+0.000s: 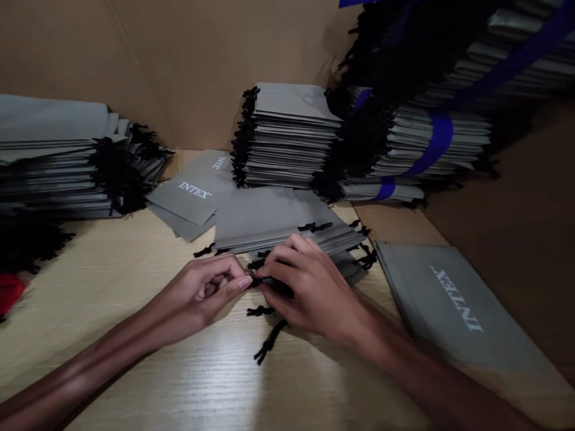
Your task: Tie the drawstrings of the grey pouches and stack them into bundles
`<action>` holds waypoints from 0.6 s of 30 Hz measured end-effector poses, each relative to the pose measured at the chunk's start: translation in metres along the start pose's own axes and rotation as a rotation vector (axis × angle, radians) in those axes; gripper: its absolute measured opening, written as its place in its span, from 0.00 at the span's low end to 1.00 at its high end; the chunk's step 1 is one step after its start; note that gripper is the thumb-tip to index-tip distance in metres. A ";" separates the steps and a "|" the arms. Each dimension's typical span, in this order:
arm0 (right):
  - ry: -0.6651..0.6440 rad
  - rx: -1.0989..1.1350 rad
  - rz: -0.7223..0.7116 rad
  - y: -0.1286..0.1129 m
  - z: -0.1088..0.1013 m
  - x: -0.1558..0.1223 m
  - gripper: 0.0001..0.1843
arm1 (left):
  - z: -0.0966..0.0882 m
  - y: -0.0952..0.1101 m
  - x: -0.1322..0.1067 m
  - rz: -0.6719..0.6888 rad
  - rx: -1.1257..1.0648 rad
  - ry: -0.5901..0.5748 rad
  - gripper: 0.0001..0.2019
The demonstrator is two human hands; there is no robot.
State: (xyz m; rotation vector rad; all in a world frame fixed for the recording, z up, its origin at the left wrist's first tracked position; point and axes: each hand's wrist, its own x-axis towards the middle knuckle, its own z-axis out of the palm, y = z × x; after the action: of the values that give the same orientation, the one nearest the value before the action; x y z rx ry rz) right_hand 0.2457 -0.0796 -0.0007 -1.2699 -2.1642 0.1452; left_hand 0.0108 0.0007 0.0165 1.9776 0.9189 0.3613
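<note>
Thumb and forefinger of my left hand (204, 296) are pinched together on a black drawstring cord (257, 281). Just to the right, my right hand (312, 287) is curled over the same cord, hiding most of it. A knotted cord end (268, 346) hangs out below my right fingers onto the table. Right behind both hands lie several flat grey drawstring bags (269, 215) with black cords at their edges. What my right palm covers cannot be made out.
A tall stack of grey bags (291, 131) stands behind. More stacks (49, 120) are at left. Bundles with blue bands (433, 143) are piled at right. Printed grey bags (449, 305) lie on the wooden table (179, 383). Something red (9, 292) shows at the left edge.
</note>
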 end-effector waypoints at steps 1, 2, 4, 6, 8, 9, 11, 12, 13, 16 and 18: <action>0.009 0.017 0.007 0.000 0.001 0.000 0.04 | 0.000 0.000 -0.001 -0.021 -0.027 -0.007 0.24; 0.020 0.030 0.010 -0.001 0.001 0.000 0.04 | -0.001 0.000 -0.001 -0.053 -0.078 -0.022 0.24; 0.035 0.046 0.013 -0.002 0.002 -0.001 0.05 | -0.001 0.000 -0.002 -0.137 -0.230 -0.048 0.24; 0.031 0.056 0.016 -0.002 0.003 -0.002 0.06 | -0.001 0.000 -0.002 -0.208 -0.358 -0.063 0.26; 0.029 0.060 0.019 -0.002 0.004 -0.003 0.05 | 0.001 0.003 -0.001 -0.264 -0.393 -0.078 0.25; 0.029 0.059 0.018 -0.003 0.004 -0.003 0.04 | 0.002 0.004 0.000 -0.288 -0.385 -0.089 0.24; 0.035 0.044 0.010 -0.004 0.005 -0.003 0.04 | 0.005 0.008 0.000 -0.331 -0.364 -0.096 0.24; 0.039 0.031 0.004 -0.005 0.005 -0.003 0.04 | 0.006 0.009 0.000 -0.344 -0.362 -0.091 0.24; 0.042 0.017 -0.005 -0.005 0.005 -0.003 0.04 | 0.007 0.009 0.000 -0.350 -0.365 -0.089 0.25; 0.051 -0.021 -0.017 -0.007 0.004 -0.003 0.05 | 0.006 0.007 0.000 -0.358 -0.389 -0.124 0.26; 0.051 -0.020 -0.020 -0.007 0.002 -0.003 0.04 | 0.003 0.004 0.000 -0.351 -0.425 -0.167 0.25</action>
State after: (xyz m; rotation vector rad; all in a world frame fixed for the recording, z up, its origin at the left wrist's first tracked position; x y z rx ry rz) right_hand 0.2407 -0.0849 -0.0005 -1.2488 -2.1393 0.0823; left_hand 0.0140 -0.0027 0.0182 1.4072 0.9687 0.1690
